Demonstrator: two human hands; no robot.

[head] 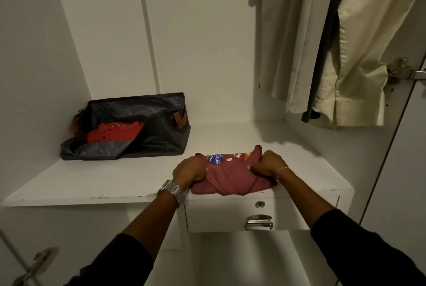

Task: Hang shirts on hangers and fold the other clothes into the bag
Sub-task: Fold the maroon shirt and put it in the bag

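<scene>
The white wardrobe shelf (230,133) is carrying everything here, with pale shirts (359,55) hanging over its back right corner. Sitting toward the back left corner is the dark bag (159,129), gaping open with a red garment (113,132) already lying inside. Right at the shelf's front edge, the folded maroon garment (230,177) is bunching between both hands: the left hand (189,171) is curling round its left side, the right hand (267,165) is pinching its right side. The risk, I'd say, is the lift: the bundle is overhanging the front edge slightly, so a loose grip could be letting the folds spill open, or the bag's sagging flap could be catching the garment going in.
</scene>
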